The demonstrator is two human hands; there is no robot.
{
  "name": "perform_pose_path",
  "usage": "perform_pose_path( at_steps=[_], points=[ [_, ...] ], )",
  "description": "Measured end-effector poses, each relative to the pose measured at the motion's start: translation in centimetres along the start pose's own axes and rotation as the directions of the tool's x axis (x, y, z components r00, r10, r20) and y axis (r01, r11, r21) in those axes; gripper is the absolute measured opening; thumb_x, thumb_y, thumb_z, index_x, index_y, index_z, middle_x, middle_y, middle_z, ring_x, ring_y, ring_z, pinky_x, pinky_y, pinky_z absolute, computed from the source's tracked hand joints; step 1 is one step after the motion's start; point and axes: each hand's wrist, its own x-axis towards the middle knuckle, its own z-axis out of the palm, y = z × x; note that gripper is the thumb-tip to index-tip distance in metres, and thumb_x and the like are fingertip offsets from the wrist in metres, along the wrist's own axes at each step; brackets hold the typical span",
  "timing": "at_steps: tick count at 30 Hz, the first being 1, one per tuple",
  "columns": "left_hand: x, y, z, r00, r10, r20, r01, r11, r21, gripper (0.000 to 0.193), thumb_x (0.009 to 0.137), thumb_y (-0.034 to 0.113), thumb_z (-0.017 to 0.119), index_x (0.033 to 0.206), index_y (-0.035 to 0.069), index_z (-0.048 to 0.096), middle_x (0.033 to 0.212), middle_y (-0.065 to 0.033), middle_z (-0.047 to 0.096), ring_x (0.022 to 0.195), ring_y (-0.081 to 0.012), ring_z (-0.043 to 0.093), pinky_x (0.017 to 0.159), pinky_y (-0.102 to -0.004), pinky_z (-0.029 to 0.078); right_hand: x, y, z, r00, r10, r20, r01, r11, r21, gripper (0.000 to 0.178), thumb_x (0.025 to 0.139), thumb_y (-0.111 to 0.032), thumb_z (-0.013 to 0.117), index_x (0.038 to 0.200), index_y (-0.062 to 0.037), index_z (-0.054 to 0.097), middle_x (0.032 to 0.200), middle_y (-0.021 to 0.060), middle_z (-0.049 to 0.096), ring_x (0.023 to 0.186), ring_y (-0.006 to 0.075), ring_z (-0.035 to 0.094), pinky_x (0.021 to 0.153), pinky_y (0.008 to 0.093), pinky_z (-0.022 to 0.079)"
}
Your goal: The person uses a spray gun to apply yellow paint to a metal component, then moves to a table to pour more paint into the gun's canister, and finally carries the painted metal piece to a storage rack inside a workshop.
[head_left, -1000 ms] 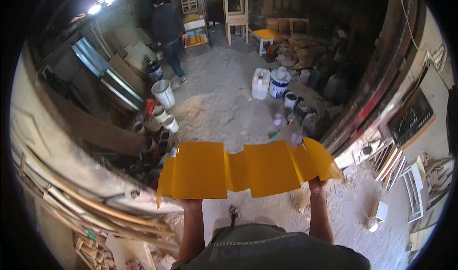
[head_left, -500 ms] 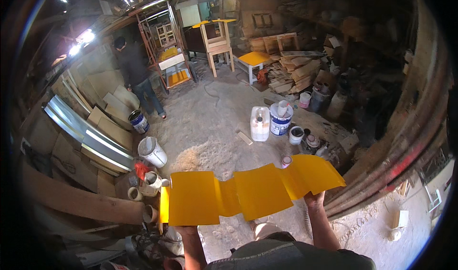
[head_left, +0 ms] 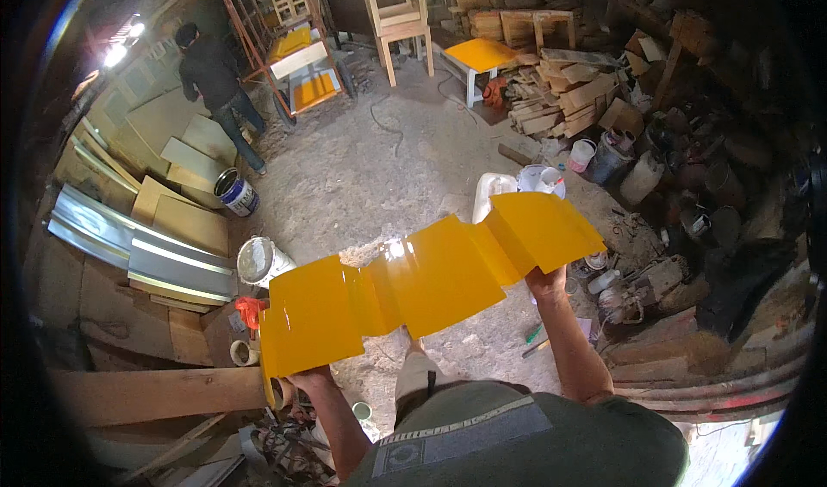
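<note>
A long, glossy yellow panel (head_left: pixel 448 273), bent into stepped folds, is held out in front of my body. Its right end sits higher in view than its left. My left hand (head_left: pixel 312 378) grips the lower edge near the left end, with most of its fingers hidden under the sheet. At the lower edge of the right end, my right hand (head_left: pixel 548 285) is closed on the panel, its fingers partly hidden below. The panel covers part of a white jug (head_left: pixel 489 187) and a white bucket (head_left: pixel 258 263) beyond it.
A person (head_left: pixel 215 78) stands far left near a dark paint bucket (head_left: pixel 236 192). Leaning boards and metal sheets (head_left: pixel 138 241) line the left. A wooden beam (head_left: pixel 164 388) lies by my left arm. Scrap wood (head_left: pixel 577 91), a yellow-topped stool (head_left: pixel 480 55) and cluttered cans occupy the right side.
The panel has moved up in view, and its right end has risen further above its left. Both hands keep hold of it. The view has turned right and down; the distant person's stance has shifted.
</note>
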Motion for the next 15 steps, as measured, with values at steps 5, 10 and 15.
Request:
perform_pose_path(
  at_steps=[5,10,15],
  points=[
    [16.2,-4.6,0.3,0.867,-0.080,0.492,-0.002,0.986,0.165,0.043,0.100,0.041,0.044,0.125,0.008,0.056,0.117,-0.0077,0.062,0.103,-0.0246,0.061,0.091,-0.0415,0.050,10.3,4.3,-1.4,0.970,-0.053,-0.239,0.034,0.996,-0.084,0.051,0.090,-0.046,0.060,0.128,-0.0121,0.057,0.126,0.0069,0.061,0.118,0.0288,0.057,0.102,0.0482,0.045],
    [31.3,-11.7,7.7,0.875,-0.244,0.418,0.248,0.968,0.046,0.041,0.100,0.039,0.045,0.123,0.008,0.057,0.115,-0.0073,0.063,0.099,-0.0236,0.061,0.087,-0.0416,0.051,20.6,6.7,-1.2,0.944,-0.240,-0.227,0.210,0.966,-0.150,0.053,0.088,-0.047,0.063,0.129,-0.0135,0.056,0.127,0.0052,0.061,0.120,0.0288,0.056,0.102,0.0477,0.044],
    [46.6,-20.5,13.2,0.744,-0.470,0.476,0.497,0.865,0.077,0.041,0.099,0.036,0.046,0.126,0.007,0.056,0.118,-0.0082,0.062,0.106,-0.0253,0.059,0.093,-0.0431,0.049,29.8,5.7,-3.4,0.920,-0.369,-0.132,0.332,0.913,-0.238,0.052,0.087,-0.046,0.065,0.128,-0.0132,0.058,0.129,0.0046,0.061,0.121,0.0270,0.055,0.103,0.0475,0.043]
  ],
)
